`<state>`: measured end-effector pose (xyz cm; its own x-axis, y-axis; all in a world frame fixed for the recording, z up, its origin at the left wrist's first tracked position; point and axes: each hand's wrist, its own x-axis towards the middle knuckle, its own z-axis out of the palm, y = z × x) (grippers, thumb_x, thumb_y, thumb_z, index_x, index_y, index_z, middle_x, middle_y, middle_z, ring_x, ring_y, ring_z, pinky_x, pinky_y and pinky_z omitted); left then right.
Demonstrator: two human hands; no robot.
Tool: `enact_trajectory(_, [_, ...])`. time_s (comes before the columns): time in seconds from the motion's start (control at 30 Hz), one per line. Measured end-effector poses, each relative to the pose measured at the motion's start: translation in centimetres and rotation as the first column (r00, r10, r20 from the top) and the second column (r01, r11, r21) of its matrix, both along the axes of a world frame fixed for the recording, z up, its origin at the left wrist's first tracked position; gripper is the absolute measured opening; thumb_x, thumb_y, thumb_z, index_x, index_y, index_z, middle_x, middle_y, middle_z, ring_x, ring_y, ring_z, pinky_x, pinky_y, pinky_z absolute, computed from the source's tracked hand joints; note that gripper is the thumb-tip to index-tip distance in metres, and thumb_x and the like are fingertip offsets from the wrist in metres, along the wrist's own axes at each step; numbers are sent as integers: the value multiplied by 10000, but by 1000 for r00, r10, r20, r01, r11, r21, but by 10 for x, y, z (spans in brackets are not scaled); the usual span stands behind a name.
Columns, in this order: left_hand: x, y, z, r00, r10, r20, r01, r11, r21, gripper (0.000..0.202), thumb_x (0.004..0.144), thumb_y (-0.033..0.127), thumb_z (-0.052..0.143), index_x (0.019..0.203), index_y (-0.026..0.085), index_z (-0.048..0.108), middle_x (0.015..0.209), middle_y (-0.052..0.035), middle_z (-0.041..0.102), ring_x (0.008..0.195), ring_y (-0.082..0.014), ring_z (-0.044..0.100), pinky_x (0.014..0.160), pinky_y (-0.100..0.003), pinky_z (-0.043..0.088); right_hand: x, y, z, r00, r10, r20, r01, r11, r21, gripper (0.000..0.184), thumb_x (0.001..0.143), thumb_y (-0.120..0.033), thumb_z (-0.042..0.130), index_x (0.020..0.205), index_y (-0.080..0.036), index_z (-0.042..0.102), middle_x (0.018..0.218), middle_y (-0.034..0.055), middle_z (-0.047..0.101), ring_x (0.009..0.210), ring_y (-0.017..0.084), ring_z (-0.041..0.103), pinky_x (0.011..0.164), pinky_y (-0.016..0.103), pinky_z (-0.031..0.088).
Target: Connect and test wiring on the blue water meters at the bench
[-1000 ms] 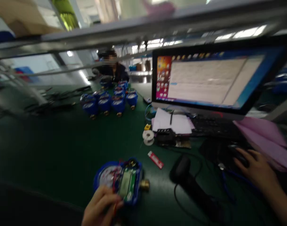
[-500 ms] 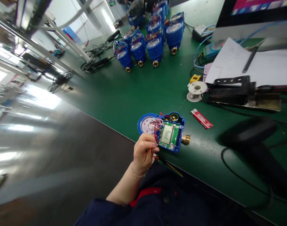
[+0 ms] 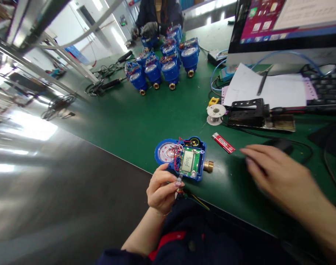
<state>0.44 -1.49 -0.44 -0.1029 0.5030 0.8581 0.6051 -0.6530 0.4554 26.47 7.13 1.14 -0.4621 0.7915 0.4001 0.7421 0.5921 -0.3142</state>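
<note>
The blue meter (image 3: 186, 162) lay on the worktop (image 3: 110, 114) near its front edge, its long axis running left to right across you, dial (image 3: 165, 152) at the left and brass fitting (image 3: 208, 166) pointing right. Your left hand (image 3: 161, 187) pinched a small connector (image 3: 179, 179) in its fingers at the meter's near side. Your right hand (image 3: 281, 175), blurred beside the red lighter (image 3: 223, 142), had its fingers loosely spread, apart from the meter.
</note>
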Motion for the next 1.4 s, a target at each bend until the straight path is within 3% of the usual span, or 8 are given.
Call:
enact_trajectory(0.2, [-3,-9,4,996,20,-89,-13,997,75,64,811,92,596,768,138,607,795,-10,653,695,-124,597,784,-425,522,-87,41,-41,916,-203,346,263,955,-135,303,847,-144,288,938,-8,543,868,233,540,854,313,528,639,428,481])
enact_trajectory(0.37, [-1,-14,9,995,1,-102,7,997,82,68,820,115,594,760,147,598,807,-11,663,689,-122,601,763,-414,525,-81,46,-36,917,-276,287,355,894,-275,252,797,-127,381,976,1,502,944,238,500,867,297,529,704,425,465])
enact_trajectory(0.47, [5,-15,13,993,-11,-121,21,997,81,85,820,106,590,756,161,592,812,0,667,694,-115,601,751,-391,530,-66,20,-20,964,-265,-38,223,874,-432,246,796,-168,422,1014,-68,479,923,160,507,811,234,536,749,390,454])
enact_trajectory(0.53, [11,-14,15,991,-31,-128,42,996,83,89,800,92,612,746,159,591,812,0,668,696,-114,601,745,-376,531,-58,-7,-8,889,-204,-410,-109,775,-622,239,862,-284,416,1048,-139,458,857,88,525,756,191,539,717,346,461])
enact_trajectory(0.67, [24,-9,16,987,-86,-132,98,991,89,87,778,73,637,743,145,601,831,-8,671,713,-113,602,741,-360,523,-54,-51,2,516,-351,-781,-682,383,-623,322,879,-459,477,1066,-198,448,676,-20,503,554,95,479,529,216,405])
enact_trajectory(0.97, [48,-11,17,974,-158,-162,166,985,38,54,765,76,651,753,124,629,789,-30,672,704,-127,590,679,-329,488,-63,-69,-13,407,-693,-595,-764,99,-638,626,834,-651,322,461,-164,444,342,-52,263,293,56,234,332,202,191])
enact_trajectory(1.1, [48,-12,11,973,-152,-176,158,987,21,77,747,55,654,766,124,628,805,-41,678,711,-139,595,653,-324,478,-66,-76,-24,398,-678,-618,-789,91,-608,660,850,-679,245,589,-140,523,423,-28,371,384,73,338,417,210,288])
enact_trajectory(1.4, [48,-13,7,974,-128,-186,130,991,3,68,752,75,650,756,139,627,791,-36,680,692,-145,600,630,-323,467,-62,-88,-24,327,-549,-769,-804,266,-532,428,803,-589,542,792,-178,423,608,-45,477,473,58,395,469,192,310])
